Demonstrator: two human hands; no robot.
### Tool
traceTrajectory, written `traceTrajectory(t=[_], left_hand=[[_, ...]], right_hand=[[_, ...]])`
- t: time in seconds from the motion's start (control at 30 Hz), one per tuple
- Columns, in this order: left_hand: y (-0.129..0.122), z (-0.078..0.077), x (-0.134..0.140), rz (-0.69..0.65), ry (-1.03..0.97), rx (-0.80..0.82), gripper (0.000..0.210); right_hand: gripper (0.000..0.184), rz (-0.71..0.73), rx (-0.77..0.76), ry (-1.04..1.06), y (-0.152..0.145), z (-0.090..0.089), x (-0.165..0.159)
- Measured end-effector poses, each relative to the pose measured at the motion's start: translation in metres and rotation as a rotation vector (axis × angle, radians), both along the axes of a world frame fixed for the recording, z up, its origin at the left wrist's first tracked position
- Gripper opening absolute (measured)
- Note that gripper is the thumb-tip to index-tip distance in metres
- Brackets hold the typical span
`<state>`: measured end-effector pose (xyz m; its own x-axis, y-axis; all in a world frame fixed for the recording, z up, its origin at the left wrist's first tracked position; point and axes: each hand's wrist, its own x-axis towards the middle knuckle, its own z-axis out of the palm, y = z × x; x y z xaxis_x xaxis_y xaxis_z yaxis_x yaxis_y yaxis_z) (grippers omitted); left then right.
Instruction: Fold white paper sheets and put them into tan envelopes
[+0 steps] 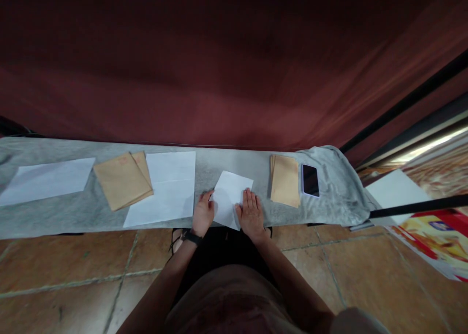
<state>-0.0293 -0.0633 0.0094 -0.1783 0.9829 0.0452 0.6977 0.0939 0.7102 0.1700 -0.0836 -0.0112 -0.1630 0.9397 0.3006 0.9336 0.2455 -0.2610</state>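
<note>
A small white sheet of paper, apparently folded (231, 195), lies slightly turned on the grey cloth in front of me. My left hand (204, 216) is at its left edge, thumb and forefinger closed on the border. Flat over the lower right edge rests my right hand (252, 216), its fingers stretched out and pressing on the paper. Just left of my left hand is a larger white sheet (171, 187) with a faint crease across it. Brown envelopes (120, 180) overlap that sheet's left side.
The narrow table has a grey cloth (256, 158). A second stack of brown envelopes (285, 180) and a phone (310, 180) lie to the right. Another white sheet (49, 179) is far left. A dark red curtain (219, 100) hangs behind; a colourful box (435, 241) stands lower right.
</note>
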Motion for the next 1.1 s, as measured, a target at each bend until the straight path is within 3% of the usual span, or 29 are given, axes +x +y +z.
traceTrajectory(t=[0.2,0.33,0.4,0.53,0.87,1.1], left_hand=[[-0.019,0.015,0.019,-0.067,0.234,0.089,0.047],[-0.033,0.007,0.05,-0.348,0.314,0.159,0.052],[-0.038,0.0,0.062,-0.402,0.347,0.132,0.055],[-0.042,-0.01,0.063,-0.361,0.382,0.113,0.062],[-0.038,-0.012,0.024,-0.167,0.377,0.114,0.062],[-0.029,-0.006,0.035,-0.121,0.417,0.134,0.061]], right_hand=[[0.058,0.005,-0.022,-0.016,-0.003,0.005,0.009],[0.057,0.011,-0.037,-0.018,-0.003,0.005,0.01],[0.056,0.018,-0.045,-0.029,-0.003,0.005,0.011],[0.057,0.017,-0.04,-0.04,-0.003,0.002,0.011],[0.059,0.009,-0.017,-0.012,-0.002,0.002,0.011],[0.059,0.002,-0.02,0.002,-0.003,0.002,0.01]])
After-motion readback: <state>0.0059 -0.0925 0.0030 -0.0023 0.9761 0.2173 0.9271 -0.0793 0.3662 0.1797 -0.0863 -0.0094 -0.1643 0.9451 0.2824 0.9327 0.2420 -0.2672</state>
